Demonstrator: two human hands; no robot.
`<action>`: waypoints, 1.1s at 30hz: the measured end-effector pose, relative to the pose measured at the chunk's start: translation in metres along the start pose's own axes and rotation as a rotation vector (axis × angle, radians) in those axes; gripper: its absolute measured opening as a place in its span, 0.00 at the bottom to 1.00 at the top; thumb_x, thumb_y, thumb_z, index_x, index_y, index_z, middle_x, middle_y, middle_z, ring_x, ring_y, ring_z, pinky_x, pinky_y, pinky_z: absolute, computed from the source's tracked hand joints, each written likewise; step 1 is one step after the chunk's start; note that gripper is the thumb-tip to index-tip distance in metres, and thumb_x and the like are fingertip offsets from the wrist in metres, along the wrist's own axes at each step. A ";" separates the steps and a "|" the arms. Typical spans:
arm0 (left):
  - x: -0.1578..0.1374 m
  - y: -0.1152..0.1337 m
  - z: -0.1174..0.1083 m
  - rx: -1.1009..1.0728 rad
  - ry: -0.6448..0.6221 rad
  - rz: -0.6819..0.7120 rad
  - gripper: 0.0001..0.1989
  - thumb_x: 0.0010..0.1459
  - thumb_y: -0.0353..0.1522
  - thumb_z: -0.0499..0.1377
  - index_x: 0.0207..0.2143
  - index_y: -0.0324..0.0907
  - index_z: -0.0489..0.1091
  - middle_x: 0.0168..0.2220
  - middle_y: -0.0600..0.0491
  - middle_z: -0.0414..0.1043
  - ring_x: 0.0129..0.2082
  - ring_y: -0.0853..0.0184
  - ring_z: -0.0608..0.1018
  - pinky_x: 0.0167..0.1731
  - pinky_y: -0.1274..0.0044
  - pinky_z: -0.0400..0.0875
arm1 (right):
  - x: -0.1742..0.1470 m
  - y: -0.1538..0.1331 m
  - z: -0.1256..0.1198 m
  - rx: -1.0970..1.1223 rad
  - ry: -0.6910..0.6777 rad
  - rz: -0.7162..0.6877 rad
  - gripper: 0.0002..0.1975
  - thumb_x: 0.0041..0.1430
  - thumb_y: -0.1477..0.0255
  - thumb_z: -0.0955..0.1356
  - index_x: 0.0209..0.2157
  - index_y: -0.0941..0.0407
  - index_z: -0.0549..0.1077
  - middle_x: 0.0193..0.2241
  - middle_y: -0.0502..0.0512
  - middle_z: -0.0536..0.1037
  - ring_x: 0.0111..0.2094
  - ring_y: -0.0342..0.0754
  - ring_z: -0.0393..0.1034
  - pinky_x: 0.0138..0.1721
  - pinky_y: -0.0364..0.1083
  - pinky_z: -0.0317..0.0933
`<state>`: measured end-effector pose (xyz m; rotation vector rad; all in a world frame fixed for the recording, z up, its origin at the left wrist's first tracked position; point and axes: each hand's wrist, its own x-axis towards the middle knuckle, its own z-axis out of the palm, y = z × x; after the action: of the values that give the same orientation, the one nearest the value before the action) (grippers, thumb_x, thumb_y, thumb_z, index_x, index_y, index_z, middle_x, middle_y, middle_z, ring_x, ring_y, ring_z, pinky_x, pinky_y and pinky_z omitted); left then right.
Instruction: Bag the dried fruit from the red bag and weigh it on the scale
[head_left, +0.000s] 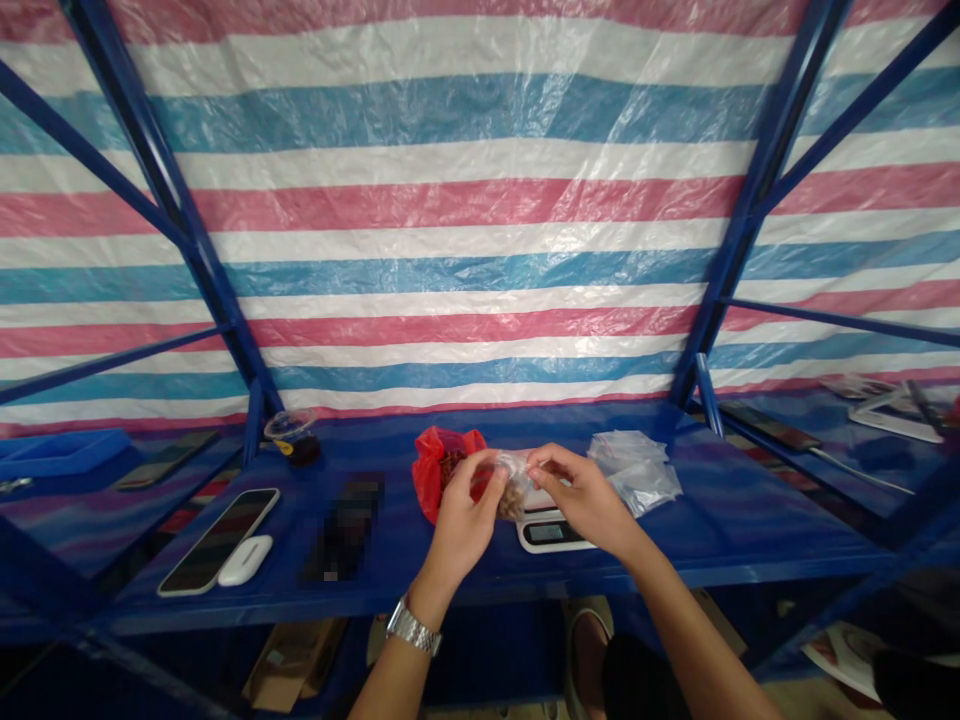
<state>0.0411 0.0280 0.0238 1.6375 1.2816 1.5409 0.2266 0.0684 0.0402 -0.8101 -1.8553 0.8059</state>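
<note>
- L hand & R hand: both raised just above the worktop, fingers pinched shut on the top edge of one small clear bag, one hand per side.
- L fingers curl onto the bag's left corner; R fingers grip the right corner. Thumbs & forefingers closed on the plastic, no gap showing.
- Small clear bag hangs between the two sets of fingers, w/ brownish bits inside; what they are, can't tell.
- Right under the bag & R fingers: small white scale, dark display facing the person.
- Just behind L fingers: red plastic bag, open, dark contents showing.
- Beyond R fingers, to the right: loose pile of empty clear bags lying flat.
- Left wrist: metal watch.
- Well left of L fingers: blurred dark item, then a phone face up w/ a white oval case touching its near side.
- Farther back left: clear cup w/ dark contents, near the blue post.
- Behind everything: striped tarp, pink/white/blue.
</note>
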 end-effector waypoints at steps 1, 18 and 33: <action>0.001 0.000 0.001 -0.059 -0.044 -0.046 0.17 0.67 0.43 0.57 0.48 0.41 0.74 0.47 0.46 0.80 0.48 0.60 0.81 0.49 0.70 0.74 | 0.001 0.000 0.004 0.033 0.011 0.014 0.11 0.65 0.60 0.68 0.39 0.53 0.77 0.35 0.53 0.80 0.35 0.48 0.74 0.41 0.48 0.69; 0.002 -0.008 -0.004 -0.253 0.094 -0.123 0.18 0.65 0.46 0.59 0.41 0.40 0.74 0.36 0.51 0.77 0.37 0.64 0.78 0.38 0.76 0.72 | 0.016 0.006 0.061 0.323 0.167 0.072 0.14 0.64 0.59 0.68 0.46 0.52 0.69 0.34 0.51 0.74 0.33 0.47 0.70 0.36 0.46 0.66; -0.005 -0.007 -0.011 -0.243 0.110 -0.066 0.16 0.67 0.44 0.57 0.41 0.40 0.75 0.41 0.47 0.80 0.42 0.60 0.80 0.46 0.71 0.73 | 0.016 -0.002 0.075 0.309 0.153 0.055 0.18 0.63 0.63 0.69 0.52 0.51 0.66 0.35 0.49 0.74 0.30 0.45 0.67 0.34 0.44 0.62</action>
<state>0.0288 0.0242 0.0181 1.3621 1.1407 1.6925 0.1523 0.0660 0.0232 -0.7059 -1.5320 1.0075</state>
